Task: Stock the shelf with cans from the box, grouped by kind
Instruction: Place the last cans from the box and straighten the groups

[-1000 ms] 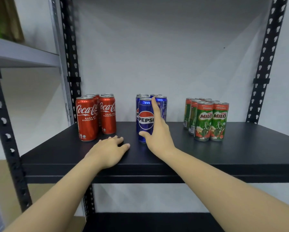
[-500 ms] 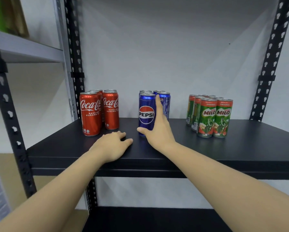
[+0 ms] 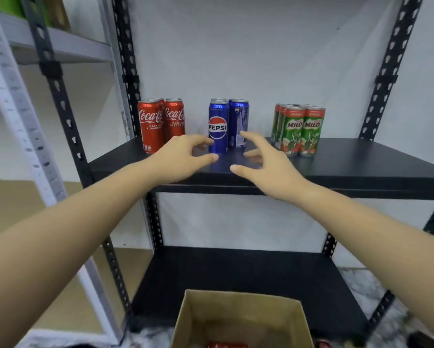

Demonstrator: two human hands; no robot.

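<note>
step: pepsi can (image 3: 218, 129) stands placed on shelf (image 3: 361, 159)
hands: left hand (image 3: 183, 156) and right hand (image 3: 266, 162) spread, empty
next: fetch a can from box (image 3: 238, 315)

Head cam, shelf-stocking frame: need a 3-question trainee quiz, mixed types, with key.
1. True or false: the left hand holds the front blue Pepsi can.
2. Which group stands rightmost on the black metal shelf? A) red Coca-Cola cans B) blue Pepsi cans C) green Milo cans
3. Fill in: the open brown cardboard box sits ____ the stocked shelf in the picture.

Key:
1. False; both the left hand and the right hand are open and empty, with no grip on any can.
2. C
3. below
</note>
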